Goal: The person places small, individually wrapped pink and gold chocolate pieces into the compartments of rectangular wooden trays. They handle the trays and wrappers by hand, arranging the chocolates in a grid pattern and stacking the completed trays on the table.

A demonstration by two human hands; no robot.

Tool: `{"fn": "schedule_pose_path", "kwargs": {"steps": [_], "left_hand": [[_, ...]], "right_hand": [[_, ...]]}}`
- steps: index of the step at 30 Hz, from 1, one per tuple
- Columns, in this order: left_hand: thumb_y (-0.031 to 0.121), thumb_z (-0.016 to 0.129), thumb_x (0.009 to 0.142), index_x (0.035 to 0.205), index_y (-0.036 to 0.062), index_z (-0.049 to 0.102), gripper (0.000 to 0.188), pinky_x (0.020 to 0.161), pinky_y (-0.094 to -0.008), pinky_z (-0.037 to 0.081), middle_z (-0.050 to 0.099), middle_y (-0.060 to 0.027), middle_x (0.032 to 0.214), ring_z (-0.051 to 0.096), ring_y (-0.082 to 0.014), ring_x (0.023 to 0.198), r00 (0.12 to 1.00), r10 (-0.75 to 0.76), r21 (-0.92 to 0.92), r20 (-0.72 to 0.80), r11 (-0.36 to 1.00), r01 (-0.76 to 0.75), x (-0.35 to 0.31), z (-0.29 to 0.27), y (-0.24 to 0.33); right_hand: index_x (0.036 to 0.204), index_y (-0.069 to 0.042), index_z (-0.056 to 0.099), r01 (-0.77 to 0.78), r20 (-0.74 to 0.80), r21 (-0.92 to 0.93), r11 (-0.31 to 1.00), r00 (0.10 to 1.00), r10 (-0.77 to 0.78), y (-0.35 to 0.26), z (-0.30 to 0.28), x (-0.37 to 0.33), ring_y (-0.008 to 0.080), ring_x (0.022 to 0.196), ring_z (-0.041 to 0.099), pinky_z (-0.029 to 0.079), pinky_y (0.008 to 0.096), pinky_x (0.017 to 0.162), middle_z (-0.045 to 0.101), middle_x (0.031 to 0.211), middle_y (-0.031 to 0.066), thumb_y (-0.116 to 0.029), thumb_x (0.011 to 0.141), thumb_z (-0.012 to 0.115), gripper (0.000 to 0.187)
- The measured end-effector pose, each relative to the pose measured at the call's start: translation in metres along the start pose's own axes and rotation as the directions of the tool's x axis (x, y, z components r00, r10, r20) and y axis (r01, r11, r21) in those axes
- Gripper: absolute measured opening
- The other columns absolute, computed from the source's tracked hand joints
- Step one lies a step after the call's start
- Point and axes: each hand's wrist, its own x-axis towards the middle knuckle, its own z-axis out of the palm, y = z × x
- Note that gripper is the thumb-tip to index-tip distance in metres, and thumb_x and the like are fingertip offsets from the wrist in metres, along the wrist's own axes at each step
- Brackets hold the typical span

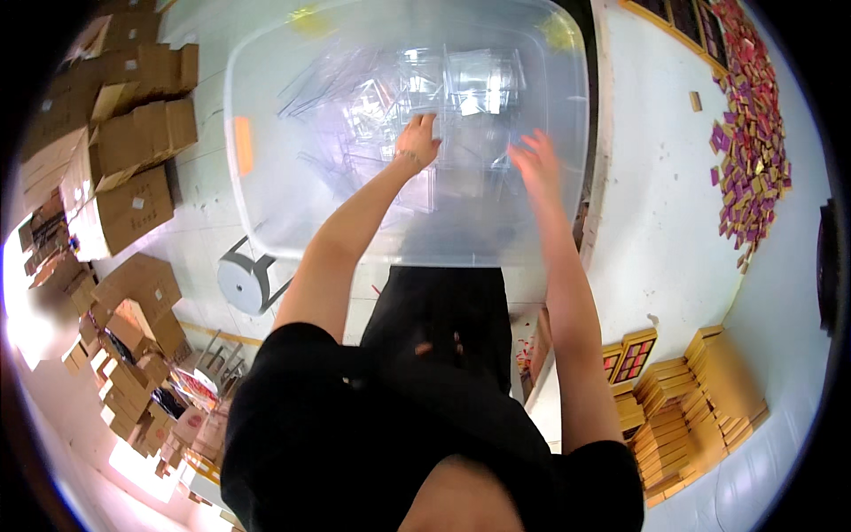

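Observation:
Inside a large translucent plastic bin (257, 204) in front of me lie several thin clear plastic pieces (483, 80), shiny and overlapping. They look like flat boxes or sleeves; glare hides their exact kind. My left hand (418, 144) rests over the middle of this pile, fingers extended and a little apart, with no object seen in its grip. Toward the bin's right side, my right hand (537, 164) is smeared by motion, its fingers spread and nothing visible between them. A clear square piece (417, 188) lies just below my left hand.
Brown cardboard boxes (133, 213) are stacked along the left. A round grey stool seat (243, 284) stands beside the bin's near left corner. On the right, a white surface (656, 177) bears a heap of small purple and yellow pieces (749, 160) and stacked yellow trays (669, 434).

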Motion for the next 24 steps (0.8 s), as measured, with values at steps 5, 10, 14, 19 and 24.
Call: {"fn": "schedule_pose_path", "kwargs": {"steps": [5,10,14,19,24], "left_hand": [[0.056,0.069,0.077,0.136,-0.0063,0.039,0.091,0.091,-0.0363,0.048,0.058,-0.0209,0.121,0.059,-0.0283,0.11,0.916,-0.401,-0.526,-0.021,0.784,0.331,0.147,0.065,-0.004],[0.062,0.06,0.079,0.141,-0.0006,0.035,0.091,0.085,-0.034,0.047,0.064,-0.0144,0.104,0.062,-0.0213,0.093,0.96,-0.234,0.075,0.153,0.972,0.225,0.218,0.102,-0.038],[0.038,0.075,0.077,0.137,0.006,0.041,0.076,0.094,-0.0361,0.041,0.056,-0.0116,0.126,0.055,-0.023,0.11,0.931,-0.159,0.487,0.328,0.873,-0.022,0.193,0.077,-0.043],[0.024,0.068,0.085,0.125,0.0045,0.055,0.046,0.057,-0.0345,0.048,0.062,-0.0076,0.112,0.059,-0.0222,0.087,0.818,-0.57,-0.753,0.071,0.507,0.419,0.185,0.047,-0.055],[0.013,0.053,0.092,0.11,0.0068,0.06,0.02,0.071,-0.0402,0.05,0.063,-0.0054,0.103,0.059,-0.0203,0.086,0.798,-0.569,-0.905,0.199,0.206,0.373,0.127,0.025,-0.016]], "right_hand": [[0.129,0.006,0.043,-0.117,-0.29,-0.005,0.993,0.951,0.111,0.109,0.054,0.165,0.02,0.094,0.053,0.044,0.0373,0.085,0.055,0.104,0.0113,-0.031,0.079,0.072,0.069],[0.095,0.0,0.059,-0.085,-0.258,0.492,0.867,0.936,0.238,0.091,0.077,0.242,0.0227,0.07,0.057,0.048,0.0368,0.057,0.058,0.08,0.009,-0.036,0.083,0.069,0.038],[0.112,0.002,0.056,-0.29,-0.499,0.212,0.933,0.789,0.358,0.093,0.121,0.247,0.0345,0.097,0.061,0.049,0.0432,0.083,0.062,0.101,0.0207,-0.018,0.08,0.062,0.038],[0.133,0.006,0.03,-0.267,-0.456,0.248,0.931,0.816,0.355,0.057,0.139,0.227,0.0443,0.1,0.061,0.048,0.0478,0.089,0.061,0.11,0.0294,-0.01,0.079,0.058,0.062],[0.128,0.004,0.035,-0.197,-0.472,0.285,0.938,0.823,0.316,0.056,0.143,0.18,0.041,0.096,0.063,0.05,0.0479,0.079,0.062,0.104,0.0291,-0.007,0.077,0.056,0.056]]}}
